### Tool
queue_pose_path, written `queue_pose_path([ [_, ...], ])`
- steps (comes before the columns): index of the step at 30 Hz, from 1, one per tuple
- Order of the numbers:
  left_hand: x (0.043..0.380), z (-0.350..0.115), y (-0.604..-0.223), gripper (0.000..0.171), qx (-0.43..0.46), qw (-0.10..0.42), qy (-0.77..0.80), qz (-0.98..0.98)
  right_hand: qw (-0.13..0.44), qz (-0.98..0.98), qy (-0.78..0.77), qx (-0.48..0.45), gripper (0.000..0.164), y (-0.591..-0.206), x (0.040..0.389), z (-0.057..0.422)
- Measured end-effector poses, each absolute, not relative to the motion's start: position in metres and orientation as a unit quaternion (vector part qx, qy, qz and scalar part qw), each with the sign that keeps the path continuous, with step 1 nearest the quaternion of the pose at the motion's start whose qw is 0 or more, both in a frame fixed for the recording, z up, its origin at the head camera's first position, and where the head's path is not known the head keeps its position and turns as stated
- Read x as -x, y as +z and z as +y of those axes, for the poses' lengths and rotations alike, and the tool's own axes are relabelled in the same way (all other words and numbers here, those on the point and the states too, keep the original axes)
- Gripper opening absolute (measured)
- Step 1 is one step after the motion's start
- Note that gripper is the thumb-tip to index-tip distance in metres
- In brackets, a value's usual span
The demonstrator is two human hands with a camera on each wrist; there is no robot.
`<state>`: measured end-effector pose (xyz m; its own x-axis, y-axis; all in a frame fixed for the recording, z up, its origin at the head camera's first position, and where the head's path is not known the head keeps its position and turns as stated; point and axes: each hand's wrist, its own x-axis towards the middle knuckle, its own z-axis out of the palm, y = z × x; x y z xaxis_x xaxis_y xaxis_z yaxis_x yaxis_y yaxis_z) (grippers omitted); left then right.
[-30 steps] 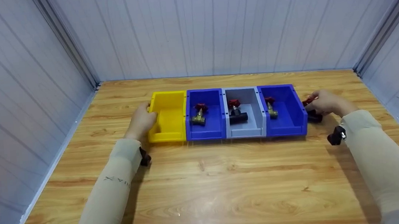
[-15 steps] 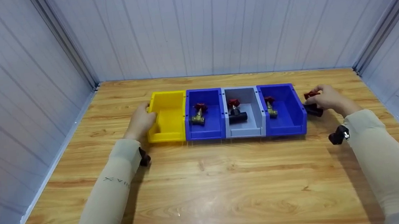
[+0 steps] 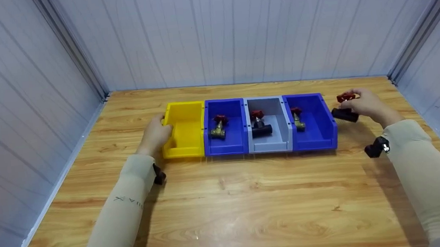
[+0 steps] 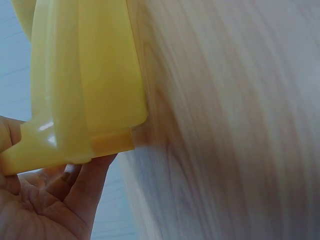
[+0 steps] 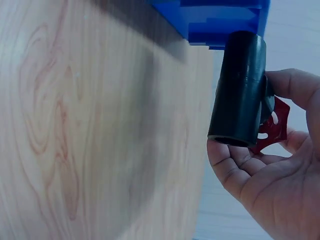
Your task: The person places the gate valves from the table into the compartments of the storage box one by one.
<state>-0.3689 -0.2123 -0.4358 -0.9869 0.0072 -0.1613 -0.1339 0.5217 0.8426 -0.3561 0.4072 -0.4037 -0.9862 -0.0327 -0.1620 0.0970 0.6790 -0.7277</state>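
Note:
My left hand (image 3: pixel 154 136) grips the left wall of the yellow bin (image 3: pixel 187 128), thumb over the rim and fingers along the outside, as the left wrist view also shows. My right hand (image 3: pixel 371 105) holds a black pipe valve (image 3: pixel 345 115) with a red handwheel (image 3: pixel 346 97), just right of the right-hand blue bin (image 3: pixel 313 126). In the right wrist view the valve's black tube (image 5: pixel 239 90) lies between thumb and fingers, raised off the table.
A second blue bin (image 3: pixel 237 146) holds a brass valve (image 3: pixel 218 131). The grey bin (image 3: pixel 270 147) holds a black valve (image 3: pixel 262 130). Another brass valve (image 3: pixel 298 124) lies in the right-hand blue bin. The bins join in a row on the wooden table (image 3: pixel 227 203), walled behind and at both sides.
My right hand has lifted the black valve from beside the right-hand blue bin, moving up and slightly right. The left hand keeps its place on the yellow bin.

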Motion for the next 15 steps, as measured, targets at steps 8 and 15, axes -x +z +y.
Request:
queue_pose_path([
  [8,0.369,-0.213,-0.435,0.064,0.028,0.069,0.488,0.87,0.071,0.914,-0.399,-0.01,0.062,-0.393,0.355,0.4],
  [15,0.371,-0.214,-0.435,0.064,0.027,0.064,0.469,0.88,0.037,0.909,-0.415,-0.01,0.059,-0.388,0.355,0.398],
])
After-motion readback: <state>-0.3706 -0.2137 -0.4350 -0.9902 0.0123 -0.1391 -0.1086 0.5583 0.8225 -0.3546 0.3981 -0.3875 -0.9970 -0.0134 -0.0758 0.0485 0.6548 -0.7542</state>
